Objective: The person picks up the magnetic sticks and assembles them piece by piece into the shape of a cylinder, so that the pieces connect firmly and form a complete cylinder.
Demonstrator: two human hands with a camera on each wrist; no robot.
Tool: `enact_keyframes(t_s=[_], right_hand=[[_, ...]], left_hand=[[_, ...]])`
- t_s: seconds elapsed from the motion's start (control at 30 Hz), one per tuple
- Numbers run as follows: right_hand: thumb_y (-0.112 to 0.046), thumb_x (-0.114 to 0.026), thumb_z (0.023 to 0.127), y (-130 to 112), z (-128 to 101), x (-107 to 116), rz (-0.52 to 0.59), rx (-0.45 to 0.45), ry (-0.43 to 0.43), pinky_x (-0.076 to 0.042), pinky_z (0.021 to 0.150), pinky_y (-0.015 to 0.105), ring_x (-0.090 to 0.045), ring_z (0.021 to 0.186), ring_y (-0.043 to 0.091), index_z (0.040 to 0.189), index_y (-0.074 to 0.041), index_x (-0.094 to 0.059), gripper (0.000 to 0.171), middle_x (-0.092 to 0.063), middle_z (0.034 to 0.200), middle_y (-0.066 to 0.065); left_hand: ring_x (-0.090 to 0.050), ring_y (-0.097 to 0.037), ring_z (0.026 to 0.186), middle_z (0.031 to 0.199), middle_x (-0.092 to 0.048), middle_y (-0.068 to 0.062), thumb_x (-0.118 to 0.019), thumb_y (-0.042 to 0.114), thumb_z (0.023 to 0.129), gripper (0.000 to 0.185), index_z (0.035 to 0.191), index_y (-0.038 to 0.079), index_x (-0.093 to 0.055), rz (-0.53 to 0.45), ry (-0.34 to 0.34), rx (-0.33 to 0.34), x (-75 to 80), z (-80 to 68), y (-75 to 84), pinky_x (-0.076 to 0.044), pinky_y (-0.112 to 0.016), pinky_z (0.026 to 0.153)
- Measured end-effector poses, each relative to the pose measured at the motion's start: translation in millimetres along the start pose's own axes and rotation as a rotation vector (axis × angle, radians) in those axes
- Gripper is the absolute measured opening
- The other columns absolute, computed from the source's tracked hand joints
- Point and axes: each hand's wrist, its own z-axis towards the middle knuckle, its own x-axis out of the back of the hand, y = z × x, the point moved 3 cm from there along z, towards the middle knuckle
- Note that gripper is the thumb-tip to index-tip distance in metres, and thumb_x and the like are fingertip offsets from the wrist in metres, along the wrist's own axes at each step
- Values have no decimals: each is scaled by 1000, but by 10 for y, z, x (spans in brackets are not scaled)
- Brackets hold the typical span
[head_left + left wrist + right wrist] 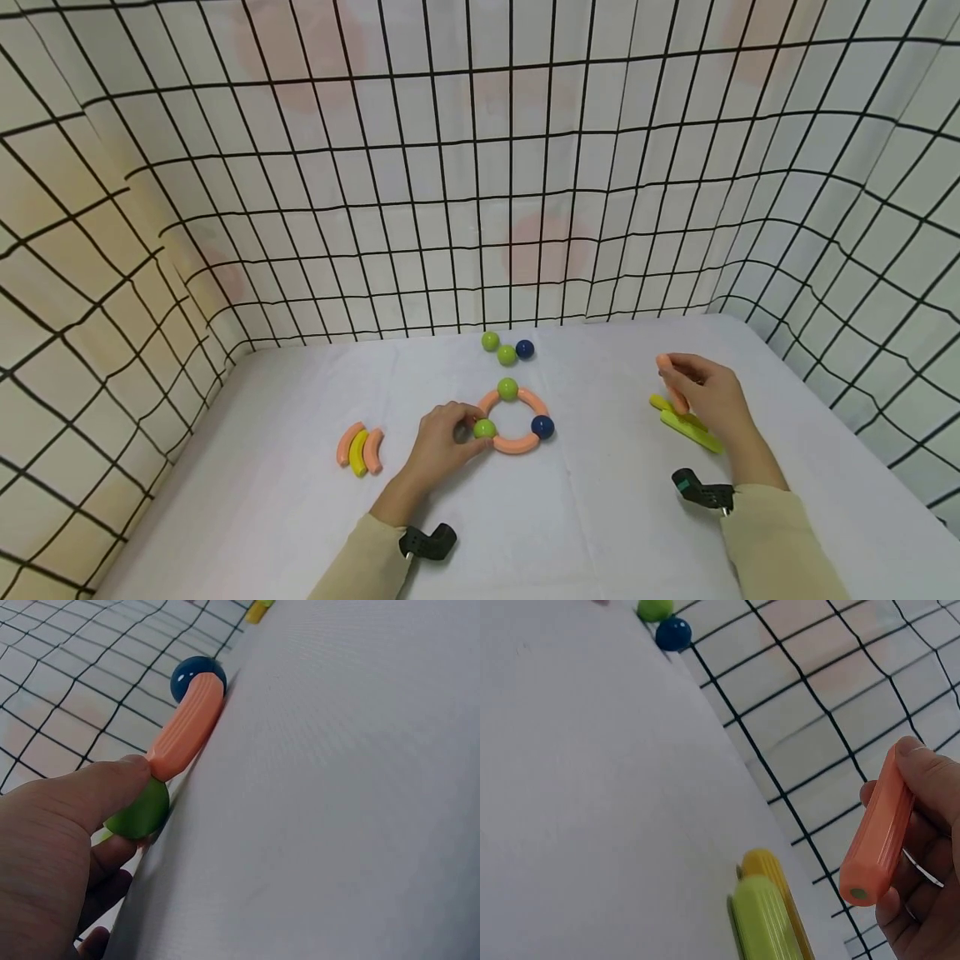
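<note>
The person's left forearm is slanting up and rightward from the bottom edge of the head view, and the left hand is pinching, its thumb pointing forward above bent fingers. The right forearm is leaning up and leftward from the lower right, its wrist showing bare beyond the sleeve. The right hand is gripping, its thumb pressing opposite curled fingers. Both hands are working well apart, the right one sitting higher in the head view
</note>
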Motion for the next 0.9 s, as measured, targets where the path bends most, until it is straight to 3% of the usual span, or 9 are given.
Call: enact_keyframes(t_s=[0.2,0.33,0.53,0.9], right_hand=[[-53,-57,97,-164,-8,-103,-3,117,20,-45,77,13,-54,97,6,135,-10,-59,57,-66,123,12],[-48,-60,98,-258,-10,-184,29,150,6,-51,74,15,-54,92,3,133,-9,-59,53,-64,122,13],[-37,-63,98,-382,15,-341,119,174,-45,-60,77,30,-62,85,-1,133,-6,-58,47,-64,120,16],[-32,-65,97,-706,77,-578,249,253,-43,-59,79,26,-60,93,6,126,-11,-61,36,-64,116,8]], left_hand=[[-54,-10,89,93,-64,7,-83,29,82,30,107,21,-70,-7,1,-2,2,1,4,-39,-35,87],[-53,-10,89,92,-64,8,-83,30,82,30,107,21,-70,-4,1,2,3,2,-1,-38,-36,88],[-53,-11,90,94,-64,7,-82,29,82,30,108,21,-69,-2,-7,12,5,13,-14,-38,-37,89],[-54,-11,89,93,-64,8,-82,28,82,29,107,21,-70,-3,3,3,9,-4,-3,-39,-36,88]])
